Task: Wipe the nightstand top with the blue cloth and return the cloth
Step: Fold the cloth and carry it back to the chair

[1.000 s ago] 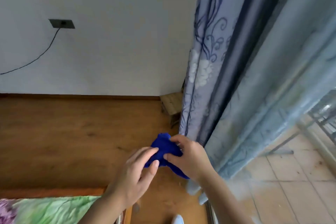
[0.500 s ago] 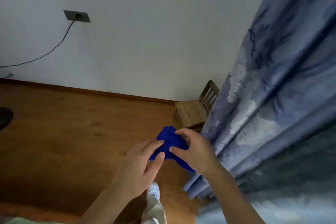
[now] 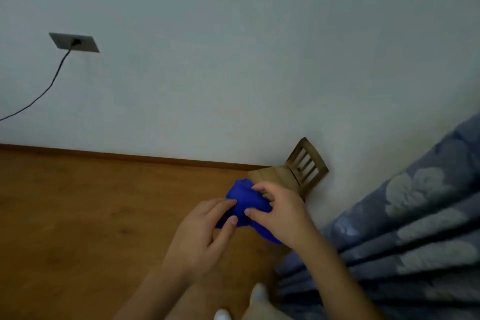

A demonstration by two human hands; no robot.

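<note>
I have the cloth bunched between both hands, held in the air in front of me over the floor. My right hand pinches it from the far side, thumb and fingertips closed on the fabric, with a tail of blue hanging out under the palm. My left hand meets it from the near side, thumb and forefinger pressed on the bundle's edge, the other fingers curled loosely below. Both grips are narrow and on the cloth itself; neither hand is free. The nightstand is nowhere in view, so I cannot tell whether the wiping is done or still to come. My guess is that this step is gathering or folding the cloth into a pad. To do that well, I would keep the right pinch firm as the anchor, let the left hand tuck the loose edge inward, and draw in the hanging tail so nothing drags. A flat, compact pad gives one clean face to press on a surface. Beyond the grip stands a small chair against the wall; right of it hangs a curtain; far to the left a socket has a cord plugged in. No brand, label or writing can be read anywhere.
</note>
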